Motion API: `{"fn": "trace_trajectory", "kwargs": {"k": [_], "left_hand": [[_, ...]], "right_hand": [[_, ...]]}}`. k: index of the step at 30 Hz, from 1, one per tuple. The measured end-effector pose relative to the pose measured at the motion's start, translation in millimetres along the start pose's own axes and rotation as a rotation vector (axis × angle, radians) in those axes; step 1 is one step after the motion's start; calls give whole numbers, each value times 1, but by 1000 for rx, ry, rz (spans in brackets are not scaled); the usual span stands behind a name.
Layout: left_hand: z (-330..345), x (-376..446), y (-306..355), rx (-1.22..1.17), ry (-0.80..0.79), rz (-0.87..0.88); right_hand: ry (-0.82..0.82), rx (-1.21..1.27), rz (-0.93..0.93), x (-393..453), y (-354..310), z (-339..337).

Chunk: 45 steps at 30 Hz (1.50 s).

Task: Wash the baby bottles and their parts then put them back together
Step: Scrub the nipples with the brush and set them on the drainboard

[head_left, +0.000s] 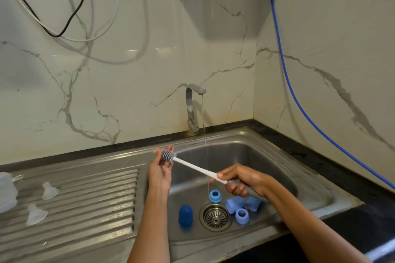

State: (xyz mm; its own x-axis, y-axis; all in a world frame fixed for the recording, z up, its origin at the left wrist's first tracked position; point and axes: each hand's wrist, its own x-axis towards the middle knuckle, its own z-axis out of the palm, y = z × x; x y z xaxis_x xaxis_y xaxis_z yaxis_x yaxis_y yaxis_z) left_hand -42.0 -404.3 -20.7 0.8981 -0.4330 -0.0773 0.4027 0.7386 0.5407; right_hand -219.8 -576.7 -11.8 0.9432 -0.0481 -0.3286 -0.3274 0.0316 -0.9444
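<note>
Both hands work one tool above the steel sink (307, 162). Right hand (241, 180) grips the pale handle of the bottle brush (192, 165), fingers curled round it; left hand (161, 168) is raised with fingers extended, cradling the grey bristle head against fingertips and palm, seemingly rubbing it clean. A thin stream falls from the tap (192, 109) into the basin, passing to the right of the brush head rather than over it.

Blue parts lie on the sink floor around the drain strainer (215, 216): a dark blue cap (185, 215) to its left, one light blue collar ring (214, 196) just above it, a second collar ring (242, 216) to its right, and further light blue pieces (235, 204) touching that ring, partly hidden by the right forearm. Two clear silicone teats (49, 190) rest apart on the ribbed drainboard (96, 198); a translucent bottle-like object (7, 192) is cut off at the left edge.

Judged progress: early to middle. Teats set aside on the drainboard may be washed; the blue parts appear still to await scrubbing, and no reassembly is evident.
</note>
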Motion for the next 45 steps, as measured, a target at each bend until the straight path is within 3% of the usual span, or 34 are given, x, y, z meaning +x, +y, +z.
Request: {"fn": "trace_trajectory", "kwargs": {"k": [4,7,9,11,15,19,24,29,33,38,45], "left_hand": [[-6,2,0,108,166,69],[-9,3,1,106,237,86],[-9,3,0,111,226,73],[-5,0,-2,137,187,70],[1,-3,-4,168,81,75],[4,-3,-6,120,15,45],[2,-1,-7,121,48,35],[-4,1,-9,256,224,150],[-10,4,-3,394,224,194],[-4,2,-23,615,116,186],[-5,1,-17,518,175,283]], "right_hand": [[165,-277,-166,11,6,10],[326,-782,-414,14,2,13],[397,-1022,-441,10,-1,7],[395,-972,-449,7,1,-2],[253,-494,-384,4,8,-14],[172,-339,-248,2,6,-21],[185,-384,-247,-3,7,-24],[375,-701,-390,-6,8,-28],[543,-706,-412,-7,14,-34],[489,-529,-454,1,16,-23],[419,-527,-487,5,13,-4]]}}
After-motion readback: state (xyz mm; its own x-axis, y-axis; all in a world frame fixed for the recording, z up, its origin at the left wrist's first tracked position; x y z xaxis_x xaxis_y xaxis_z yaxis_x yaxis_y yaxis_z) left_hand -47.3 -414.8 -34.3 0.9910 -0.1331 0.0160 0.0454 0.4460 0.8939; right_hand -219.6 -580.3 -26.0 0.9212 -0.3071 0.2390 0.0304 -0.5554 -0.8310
